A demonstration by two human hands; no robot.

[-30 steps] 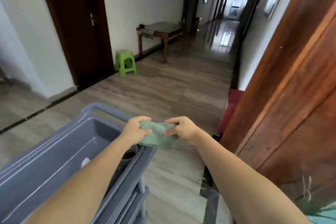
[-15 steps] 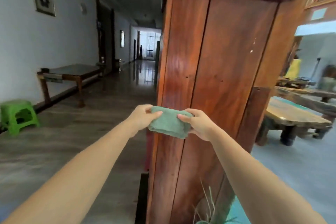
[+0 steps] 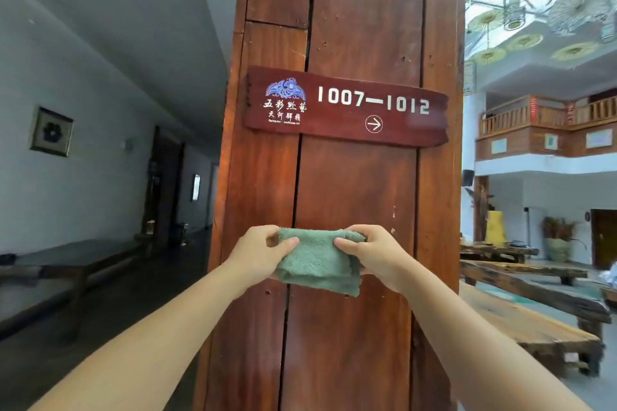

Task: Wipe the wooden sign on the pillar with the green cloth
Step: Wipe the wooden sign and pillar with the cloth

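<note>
Green cloth [image 3: 319, 260] is folded, stretched between both hands in front of the pillar [image 3: 360, 197]. Left hand [image 3: 258, 252] pinches its left edge, right hand [image 3: 370, 252] its right edge. Wooden sign [image 3: 345, 107] is fixed on pillar, well above cloth & hands, not touched.

Worn on the head, close to the pillar [image 3: 334, 177]. Faces it squarely, tilted slightly up toward the sign [image 3: 345, 107].

Daylight floods the bright atrium on my right; the dim grey corridor [image 3: 100, 177] on my left sits shadowed, edges bowed.
</note>
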